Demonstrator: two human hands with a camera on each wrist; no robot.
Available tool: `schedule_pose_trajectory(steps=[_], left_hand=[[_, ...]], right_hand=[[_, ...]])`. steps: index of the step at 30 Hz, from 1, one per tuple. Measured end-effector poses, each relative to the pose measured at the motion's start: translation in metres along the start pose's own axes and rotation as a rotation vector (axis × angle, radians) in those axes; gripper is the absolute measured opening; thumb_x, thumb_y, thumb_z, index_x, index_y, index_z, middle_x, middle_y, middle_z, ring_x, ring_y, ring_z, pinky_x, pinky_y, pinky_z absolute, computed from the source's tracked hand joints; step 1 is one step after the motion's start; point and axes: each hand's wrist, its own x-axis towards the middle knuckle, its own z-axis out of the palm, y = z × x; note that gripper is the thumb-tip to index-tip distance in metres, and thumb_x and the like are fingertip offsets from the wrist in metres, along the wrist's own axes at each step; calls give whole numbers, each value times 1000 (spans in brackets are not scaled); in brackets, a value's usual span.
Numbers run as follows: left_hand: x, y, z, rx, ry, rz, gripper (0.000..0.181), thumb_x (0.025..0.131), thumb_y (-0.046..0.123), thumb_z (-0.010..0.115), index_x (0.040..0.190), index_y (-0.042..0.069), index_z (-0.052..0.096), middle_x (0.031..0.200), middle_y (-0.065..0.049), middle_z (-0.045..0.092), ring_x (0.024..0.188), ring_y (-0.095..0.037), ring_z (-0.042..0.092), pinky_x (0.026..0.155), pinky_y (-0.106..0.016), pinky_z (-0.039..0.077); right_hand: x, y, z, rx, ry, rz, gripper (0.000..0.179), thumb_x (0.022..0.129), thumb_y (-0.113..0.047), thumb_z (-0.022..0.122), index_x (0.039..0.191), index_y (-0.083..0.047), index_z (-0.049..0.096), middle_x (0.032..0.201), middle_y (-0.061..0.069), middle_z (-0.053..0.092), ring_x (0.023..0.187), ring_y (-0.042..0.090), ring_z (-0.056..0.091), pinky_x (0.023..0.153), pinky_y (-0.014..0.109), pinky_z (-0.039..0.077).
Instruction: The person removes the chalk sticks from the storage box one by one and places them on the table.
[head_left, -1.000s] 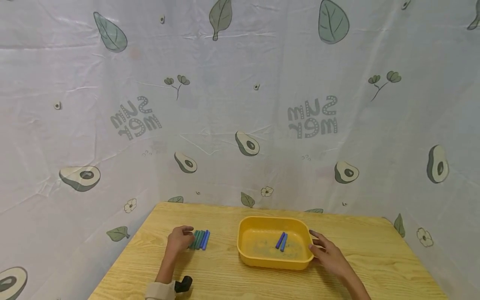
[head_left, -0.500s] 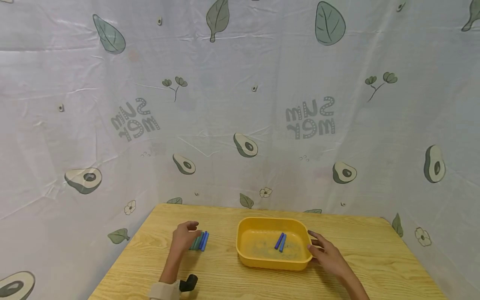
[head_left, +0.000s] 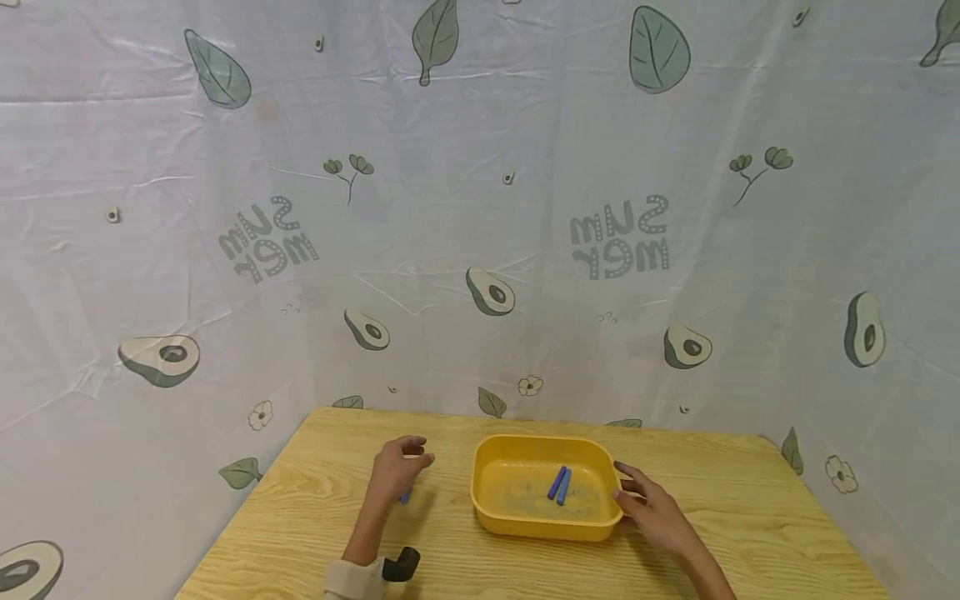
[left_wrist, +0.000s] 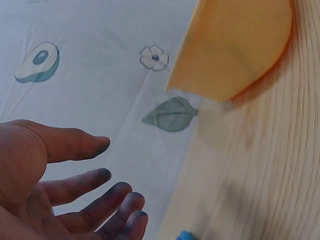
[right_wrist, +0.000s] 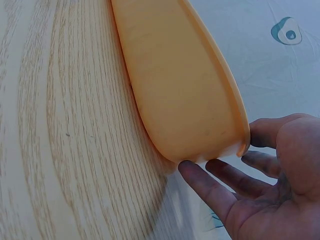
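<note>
My left hand (head_left: 401,471) hovers over the table's left part, thumb and fingers spread, nothing between them. In the left wrist view its fingertips (left_wrist: 117,190) carry dark stains. Under it lies a blue chalk stick (head_left: 406,496), mostly covered; the other sticks of that row are hidden by the hand and arm. My right hand (head_left: 656,512) holds the right end of a yellow plastic basin (head_left: 543,528), thumb at the rim and fingers against the outer wall. Inside the basin, a purple chalk stick (head_left: 557,482) lies beside a blue chalk stick (head_left: 564,487).
Dusty smudges mark the basin's floor. The basin stands on a light wooden table (head_left: 750,517), right of my left hand. Behind the table hangs a pale printed curtain (head_left: 450,208). A black wrist mount (head_left: 401,565) sits at my left sleeve.
My left hand has moved right and up from beside the green chalk sticks, and now covers most of the row. My right hand and the basin keep their places.
</note>
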Motion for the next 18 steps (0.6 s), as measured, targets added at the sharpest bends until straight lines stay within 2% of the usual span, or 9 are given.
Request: schedule_pose_trajectory(steps=[5,12,18], left_hand=[[0,15,12,-31,-32,35,41,97,15,76,132,-6,71,121,-27,73,109,-45,74,86,-50,64],[0,33,28,-56,-75,33,42,98,17,77,135,-2,71,124,-25,73,114,-46,72,89,-51,64],[-1,46,44,-78,-90,44,42,96,16,79,134,-1,72,123,-24,73,113,-45,72,90,-52,64]], right_hand=[[-1,-1,1,-3,13,6,67,113,-16,55,167,7,22,154,45,43,131,51,64,92,45,65],[0,-1,3,-23,43,5,65,112,-15,56,167,5,26,153,43,47,129,49,66,91,44,65],[1,2,4,-21,46,-1,65,112,-14,56,166,6,26,152,43,47,127,48,67,90,44,65]])
